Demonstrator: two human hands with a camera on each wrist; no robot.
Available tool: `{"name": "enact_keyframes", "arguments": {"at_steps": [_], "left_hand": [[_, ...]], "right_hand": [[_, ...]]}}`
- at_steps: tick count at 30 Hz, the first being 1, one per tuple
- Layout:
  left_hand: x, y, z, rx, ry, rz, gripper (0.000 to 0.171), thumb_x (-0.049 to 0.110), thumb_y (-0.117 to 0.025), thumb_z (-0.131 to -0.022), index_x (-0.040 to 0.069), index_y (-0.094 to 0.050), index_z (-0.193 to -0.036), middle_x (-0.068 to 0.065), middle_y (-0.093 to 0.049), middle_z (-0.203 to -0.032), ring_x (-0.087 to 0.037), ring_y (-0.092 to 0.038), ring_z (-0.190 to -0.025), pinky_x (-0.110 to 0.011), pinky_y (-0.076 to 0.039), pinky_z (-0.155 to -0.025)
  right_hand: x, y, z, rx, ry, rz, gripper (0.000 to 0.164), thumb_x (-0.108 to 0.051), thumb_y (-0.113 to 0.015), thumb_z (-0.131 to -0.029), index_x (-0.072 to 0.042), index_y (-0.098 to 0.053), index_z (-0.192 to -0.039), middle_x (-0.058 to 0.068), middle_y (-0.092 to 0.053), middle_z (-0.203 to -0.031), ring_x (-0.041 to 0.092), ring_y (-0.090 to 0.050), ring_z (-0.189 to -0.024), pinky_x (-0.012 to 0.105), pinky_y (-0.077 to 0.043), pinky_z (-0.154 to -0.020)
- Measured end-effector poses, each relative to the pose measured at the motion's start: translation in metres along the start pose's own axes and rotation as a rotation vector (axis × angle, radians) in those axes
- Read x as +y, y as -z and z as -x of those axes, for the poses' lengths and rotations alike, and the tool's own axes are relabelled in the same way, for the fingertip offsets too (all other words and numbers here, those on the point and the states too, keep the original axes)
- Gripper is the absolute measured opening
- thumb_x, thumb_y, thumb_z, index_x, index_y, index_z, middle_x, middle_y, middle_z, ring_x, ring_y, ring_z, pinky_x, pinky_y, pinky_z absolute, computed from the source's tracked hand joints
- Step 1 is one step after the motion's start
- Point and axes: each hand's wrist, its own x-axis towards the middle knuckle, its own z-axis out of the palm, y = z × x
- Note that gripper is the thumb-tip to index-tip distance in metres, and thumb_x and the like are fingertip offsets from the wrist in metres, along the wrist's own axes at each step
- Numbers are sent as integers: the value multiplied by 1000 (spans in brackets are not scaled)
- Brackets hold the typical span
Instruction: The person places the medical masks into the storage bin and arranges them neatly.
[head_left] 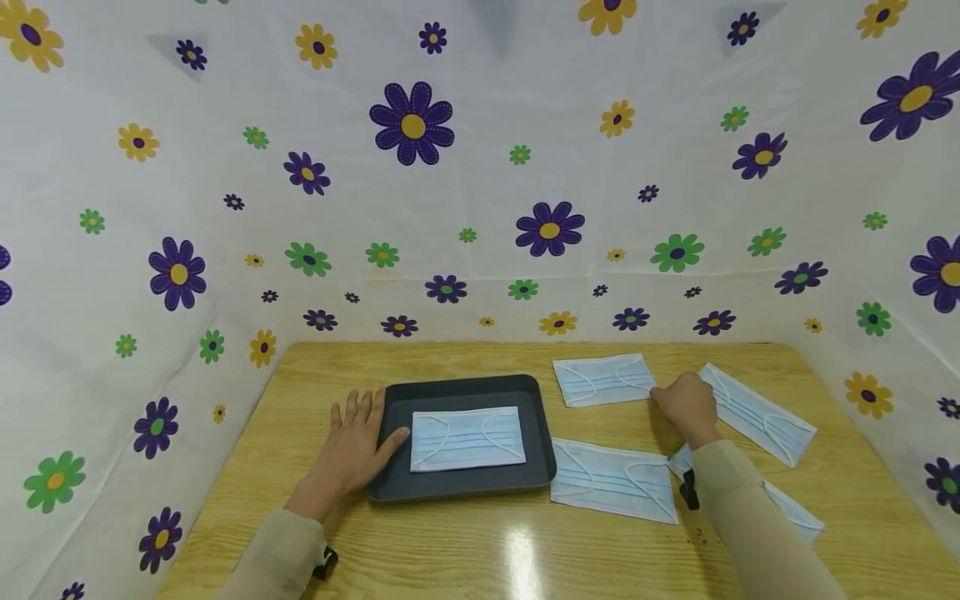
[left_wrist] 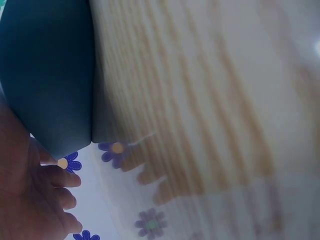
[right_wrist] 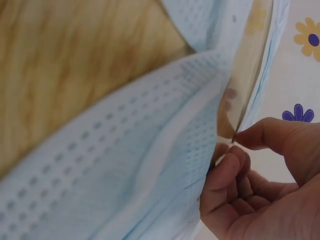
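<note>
The dark tray (head_left: 465, 397) rests on the wooden table (head_left: 318, 375), my left hand (head_left: 351, 442) spread at its left side, thumb over the rim; gentle pressure should steady it. The upper mask (head_left: 604, 381) lies just right of the tray, its right corner apparently pinched between thumb and fingertip of my right hand (head_left: 686, 407). A light pinch at the edge suits it best, avoiding creases.

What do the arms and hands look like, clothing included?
The left hand and right hand are bare: no gloves or rings visible. The left sleeve and right sleeve are pale beige, reaching the wrists. A small black object shows beside each; no cables visible.
</note>
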Motion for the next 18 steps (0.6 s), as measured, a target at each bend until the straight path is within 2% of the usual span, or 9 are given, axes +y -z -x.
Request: {"name": "enact_keyframes", "arguments": {"at_steps": [10,18], "left_hand": [[2,-1,-1,2,3,7,88,63,-41,-99,1,-18,-158,-30,-25,-159,-50,-12,-149,-70,-6,-116],[2,-1,-1,-3,4,20,88,62,-42,-99,1,-18,-158,-30,-24,-159,-50,-12,-149,-70,-4,-116]], "right_hand": [[-1,1,1,-27,-11,-2,29,-23,-55,-91,-4,-48,-70,7,-46,-65,21,-47,-60,31,-37,-48],[16,1,-10,-83,87,-126,44,-27,-52,-96,-15,-42,-54,-5,-36,-51,12,-35,-49,27,-31,-48]]}}
